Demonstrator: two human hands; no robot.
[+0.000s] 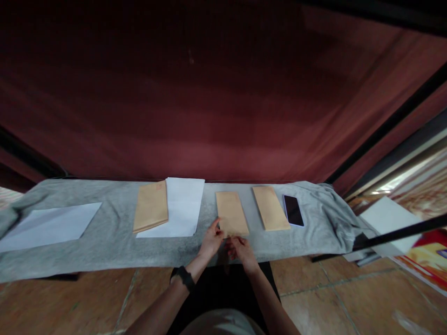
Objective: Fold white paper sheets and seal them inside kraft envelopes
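A brown paper envelope [231, 211] lies on the grey cloth right in front of me. At its near left corner, my left hand [212, 238] has its fingers bent and closed on the edge. My right hand [241, 251] is at the near edge of the same envelope, fingers curled and pinching there; the undersides of the fingers are hidden. Just to the right is a second brown envelope [271, 208], apart from both hands. Further left, a small stack of brown envelopes [152, 204] partly covers white paper sheets [185, 204].
A smartphone [293, 211] lies beside the right-hand envelope. More white paper [52, 224] is at the far left of the cloth-covered table [115, 251]. A dark red curtain [209, 139] rises behind. Black metal bars [394, 123] and a white board [389, 218] stand at the right.
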